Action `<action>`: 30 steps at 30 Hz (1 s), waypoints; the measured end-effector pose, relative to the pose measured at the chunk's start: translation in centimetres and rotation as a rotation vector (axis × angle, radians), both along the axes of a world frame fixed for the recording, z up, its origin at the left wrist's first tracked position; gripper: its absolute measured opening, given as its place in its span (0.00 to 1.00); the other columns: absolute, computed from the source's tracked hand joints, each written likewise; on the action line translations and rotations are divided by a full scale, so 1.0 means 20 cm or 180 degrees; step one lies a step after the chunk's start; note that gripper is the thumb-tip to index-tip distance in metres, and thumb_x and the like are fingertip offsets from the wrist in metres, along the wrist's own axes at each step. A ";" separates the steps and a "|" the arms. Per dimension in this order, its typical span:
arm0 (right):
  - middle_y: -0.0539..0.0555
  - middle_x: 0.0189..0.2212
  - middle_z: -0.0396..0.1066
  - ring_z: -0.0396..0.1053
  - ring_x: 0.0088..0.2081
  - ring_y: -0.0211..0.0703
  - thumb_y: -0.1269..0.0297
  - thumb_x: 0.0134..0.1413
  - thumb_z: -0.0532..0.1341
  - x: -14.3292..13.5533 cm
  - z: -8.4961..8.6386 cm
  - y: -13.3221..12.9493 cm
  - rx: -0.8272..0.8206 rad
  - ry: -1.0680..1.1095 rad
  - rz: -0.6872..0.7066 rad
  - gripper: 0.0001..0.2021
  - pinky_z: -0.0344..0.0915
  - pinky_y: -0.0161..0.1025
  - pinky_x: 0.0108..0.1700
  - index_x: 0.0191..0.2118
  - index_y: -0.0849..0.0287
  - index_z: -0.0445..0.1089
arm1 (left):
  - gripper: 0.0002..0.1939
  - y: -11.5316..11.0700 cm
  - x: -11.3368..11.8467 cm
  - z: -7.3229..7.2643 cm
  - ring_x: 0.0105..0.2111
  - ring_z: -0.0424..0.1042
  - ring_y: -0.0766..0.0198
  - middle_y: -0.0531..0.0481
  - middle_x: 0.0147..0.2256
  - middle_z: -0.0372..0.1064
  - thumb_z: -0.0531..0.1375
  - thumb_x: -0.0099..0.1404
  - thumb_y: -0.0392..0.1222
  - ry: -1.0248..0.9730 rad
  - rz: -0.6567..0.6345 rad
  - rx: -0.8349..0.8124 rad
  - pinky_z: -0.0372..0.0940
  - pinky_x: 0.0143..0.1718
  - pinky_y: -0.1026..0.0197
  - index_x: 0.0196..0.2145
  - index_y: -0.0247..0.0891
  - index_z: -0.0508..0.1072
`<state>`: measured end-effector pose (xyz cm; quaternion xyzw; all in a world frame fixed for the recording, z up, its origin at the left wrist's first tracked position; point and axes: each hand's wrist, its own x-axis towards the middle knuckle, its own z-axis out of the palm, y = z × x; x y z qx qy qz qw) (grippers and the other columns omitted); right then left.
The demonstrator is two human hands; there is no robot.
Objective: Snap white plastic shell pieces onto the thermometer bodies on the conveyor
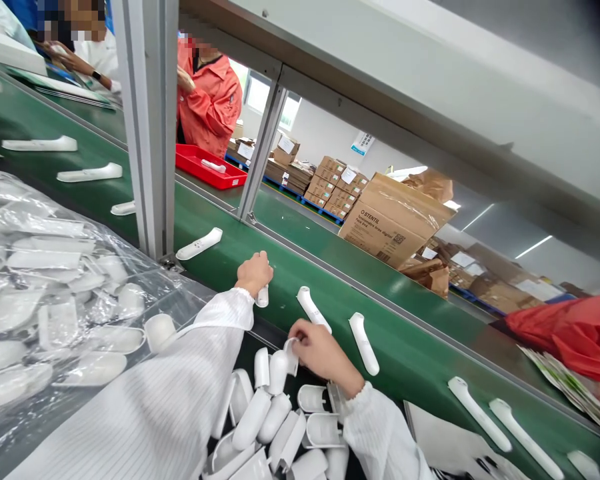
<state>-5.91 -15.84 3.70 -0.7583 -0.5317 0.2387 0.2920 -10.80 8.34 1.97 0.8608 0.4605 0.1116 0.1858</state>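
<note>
My left hand (pixel 255 272) is closed over the green belt, its fingers around a slim white handheld device (pixel 263 297) that is mostly covered by the hand. My right hand (pixel 325 352) pinches a curved white plastic cover (pixel 293 359) at the edge of a black bin. Beneath it lies a heap of similar white covers (pixel 253 419), jumbled together. Just beyond my right hand, another white device (pixel 313 309) rests on the belt, with one more device (pixel 364 343) to its right.
More devices (pixel 200 244) are spread along the green conveyor belt (pixel 410 373). Plastic-wrapped white parts (pixel 60 320) fill the left side. A metal post (pixel 147 133) rises from the near edge. Opposite, a person in red (pixel 210 100) stands behind a red tray (pixel 205 167); a red sleeve (pixel 570 333) reaches in right.
</note>
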 end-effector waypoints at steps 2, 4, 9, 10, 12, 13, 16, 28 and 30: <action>0.45 0.20 0.68 0.66 0.19 0.37 0.73 0.50 0.53 0.07 -0.01 0.03 0.0241 0.0271 -0.0477 0.18 0.64 0.32 0.23 0.45 0.56 0.74 | 0.15 0.00 0.00 0.00 0.47 0.73 0.46 0.36 0.50 0.68 0.50 0.68 0.43 -0.0068 -0.0013 -0.0013 0.68 0.44 0.50 0.50 0.37 0.65; 0.48 0.24 0.72 0.69 0.21 0.38 0.71 0.53 0.51 0.11 -0.04 0.09 0.0630 0.0293 -0.0752 0.22 0.69 0.34 0.27 0.50 0.56 0.74 | 0.16 0.00 0.01 0.00 0.47 0.73 0.46 0.35 0.50 0.68 0.49 0.68 0.44 -0.0109 -0.0047 0.0013 0.68 0.44 0.50 0.50 0.36 0.65; 0.57 0.50 0.74 0.75 0.44 0.44 0.66 0.59 0.55 0.08 -0.15 0.20 0.1251 -0.0149 -0.0502 0.20 0.73 0.41 0.48 0.56 0.56 0.72 | 0.17 -0.01 0.02 -0.02 0.47 0.73 0.46 0.37 0.49 0.69 0.50 0.68 0.48 -0.0057 -0.0156 0.0036 0.68 0.45 0.50 0.48 0.37 0.68; 0.57 0.52 0.73 0.74 0.48 0.45 0.65 0.60 0.56 0.06 -0.17 0.21 0.1259 -0.0232 -0.0350 0.20 0.72 0.41 0.50 0.56 0.56 0.72 | 0.17 -0.01 0.02 -0.02 0.47 0.73 0.46 0.37 0.49 0.69 0.50 0.68 0.49 -0.0041 -0.0177 0.0041 0.68 0.45 0.50 0.48 0.37 0.68; 0.57 0.56 0.71 0.71 0.53 0.47 0.65 0.62 0.57 0.04 -0.19 0.20 0.1172 -0.0439 -0.0046 0.19 0.69 0.42 0.55 0.56 0.55 0.72 | 0.17 -0.01 0.03 -0.03 0.47 0.73 0.46 0.38 0.49 0.69 0.51 0.68 0.50 -0.0027 -0.0205 0.0065 0.68 0.45 0.50 0.47 0.37 0.69; 0.57 0.57 0.69 0.70 0.55 0.47 0.65 0.63 0.57 0.04 -0.20 0.19 0.1072 -0.0583 0.0064 0.18 0.67 0.44 0.58 0.56 0.55 0.72 | 0.17 -0.01 0.03 -0.04 0.47 0.73 0.47 0.38 0.49 0.69 0.51 0.68 0.50 -0.0029 -0.0222 0.0080 0.68 0.45 0.50 0.47 0.38 0.69; 0.58 0.60 0.66 0.66 0.59 0.50 0.66 0.63 0.58 0.06 -0.21 0.15 0.0708 -0.1033 0.0166 0.19 0.62 0.47 0.63 0.59 0.53 0.70 | 0.18 -0.02 0.05 -0.06 0.46 0.73 0.48 0.40 0.48 0.70 0.51 0.68 0.52 -0.0045 -0.0303 0.0098 0.68 0.45 0.51 0.46 0.38 0.71; 0.57 0.56 0.71 0.70 0.55 0.48 0.72 0.64 0.51 0.16 -0.23 0.11 0.0819 -0.1385 0.0053 0.22 0.66 0.46 0.59 0.61 0.56 0.67 | 0.23 -0.07 0.09 -0.07 0.47 0.73 0.48 0.39 0.49 0.70 0.49 0.70 0.57 0.0019 -0.0775 0.0095 0.68 0.47 0.51 0.44 0.38 0.75; 0.58 0.55 0.71 0.71 0.53 0.49 0.71 0.63 0.54 0.16 -0.22 0.09 0.0722 -0.1439 0.0088 0.22 0.67 0.46 0.58 0.61 0.57 0.67 | 0.23 -0.09 0.10 -0.07 0.47 0.72 0.48 0.39 0.49 0.69 0.49 0.70 0.57 0.0010 -0.0804 0.0106 0.68 0.47 0.51 0.45 0.38 0.75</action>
